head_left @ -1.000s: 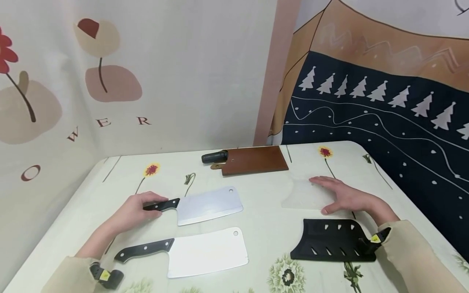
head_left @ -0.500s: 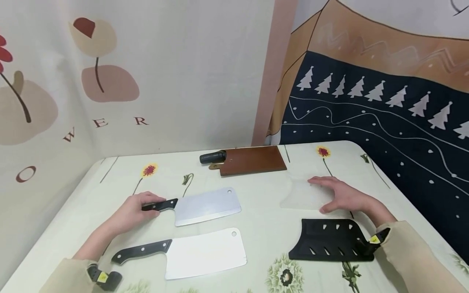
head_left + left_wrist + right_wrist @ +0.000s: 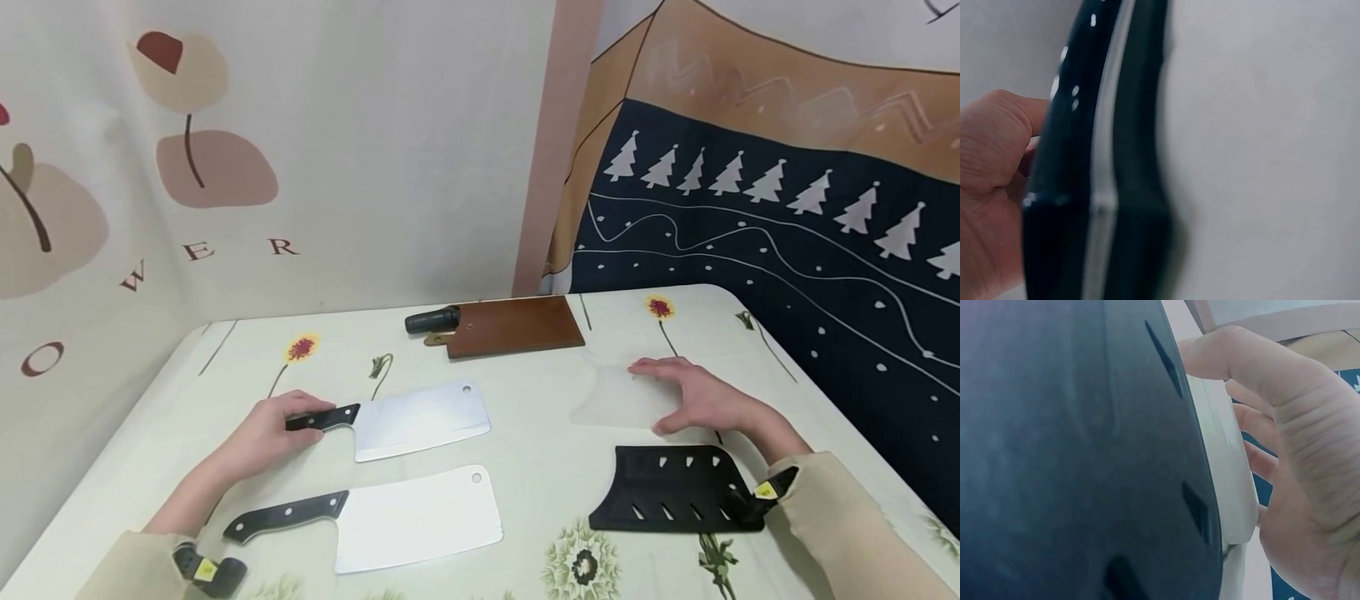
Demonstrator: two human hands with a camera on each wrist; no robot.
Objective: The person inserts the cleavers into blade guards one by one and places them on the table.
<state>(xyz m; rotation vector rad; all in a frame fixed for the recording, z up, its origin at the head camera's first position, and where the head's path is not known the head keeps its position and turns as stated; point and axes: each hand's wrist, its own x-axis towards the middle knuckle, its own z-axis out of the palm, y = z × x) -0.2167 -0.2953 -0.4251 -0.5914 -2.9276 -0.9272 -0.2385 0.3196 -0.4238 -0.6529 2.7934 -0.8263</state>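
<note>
My left hand grips the black riveted handle of a cleaver, whose broad blade lies flat and points right. Nearer me lies a second cleaver; its handle fills the foreground of the left wrist view and covers part of that hand. On the right, my right hand holds a translucent blade guard across its width, thumb at the near edge and fingers at the far edge. A black blade guard with slots lies below it, partly under the right wrist device.
At the back of the table lies a brown flat sheath with a strap tab, and a black handle shows at its left end. Printed cloths hang behind: a pale flower curtain and a dark tree-patterned one.
Both hands keep their hold and place among the things. The whole scene drifts slightly left in the head view as the camera turns a little.
</note>
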